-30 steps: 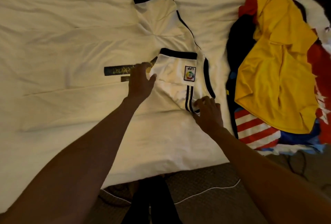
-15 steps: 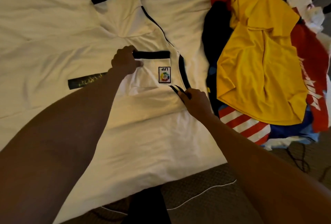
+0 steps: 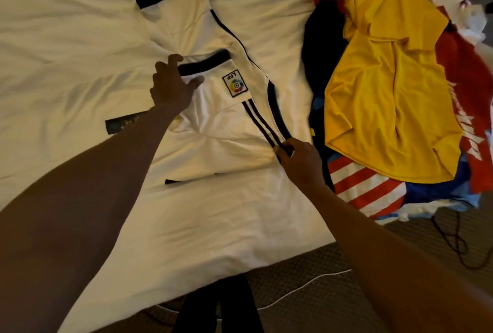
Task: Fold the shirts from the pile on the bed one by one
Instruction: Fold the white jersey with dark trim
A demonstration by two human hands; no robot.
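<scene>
A cream-sheeted bed (image 3: pixel 66 39) fills the view. The left hand (image 3: pixel 173 84) lies flat, fingers spread, pressing the folded-in sleeve (image 3: pixel 213 79) of the white shirt (image 3: pixel 213 130) mid-bed. The right hand (image 3: pixel 300 163) pinches its striped shoulder edge. The sleeve fold seems in hand; next, the far sleeve (image 3: pixel 173 7) likely needs folding in. The pile (image 3: pixel 386 92), yellow on top, crowds the right side, just beside the shirt.
</scene>
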